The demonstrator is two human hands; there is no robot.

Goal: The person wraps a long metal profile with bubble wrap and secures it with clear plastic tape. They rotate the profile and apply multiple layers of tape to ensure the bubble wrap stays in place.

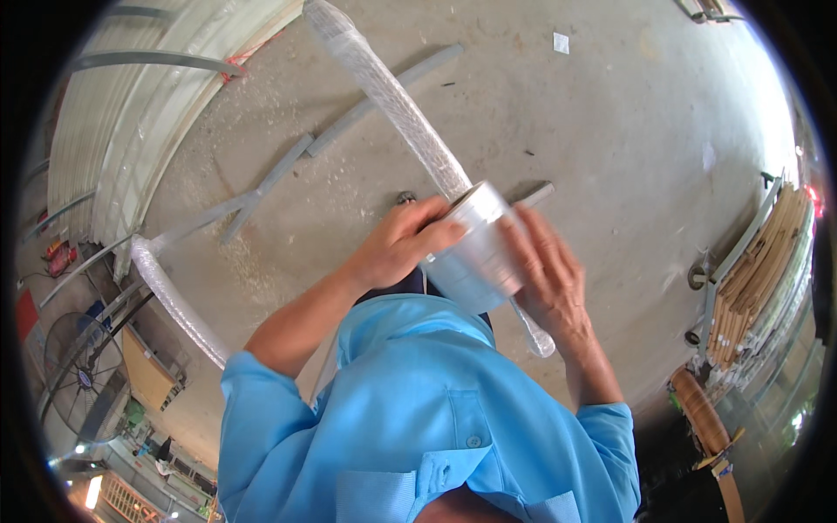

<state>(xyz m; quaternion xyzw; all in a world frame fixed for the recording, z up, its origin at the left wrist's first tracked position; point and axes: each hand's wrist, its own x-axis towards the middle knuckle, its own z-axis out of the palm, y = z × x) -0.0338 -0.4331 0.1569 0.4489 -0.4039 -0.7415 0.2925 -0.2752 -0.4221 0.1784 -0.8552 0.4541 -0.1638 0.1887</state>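
Note:
A wide roll of clear stretch film [475,277] is in front of my waist, tilted, its round core end facing up and away. My left hand [405,237] grips its left side near the core end, with the thumb along the film. Pressed against the right side is my right hand [551,272], its fingers bent over the roll and slightly blurred. Beneath the roll passes a long, thin bundle wrapped in film [392,100]. It slants from the far left to a rounded end right of my waist, and the roll hides part of it.
Grey bars [366,109] lie on the concrete floor beneath the bundle. Another film-wrapped length [179,301] is at the left. Long pale panels [131,131] are stacked far left, above a large fan [83,375]. A cart of flat brown sheets [757,270] stands at the right.

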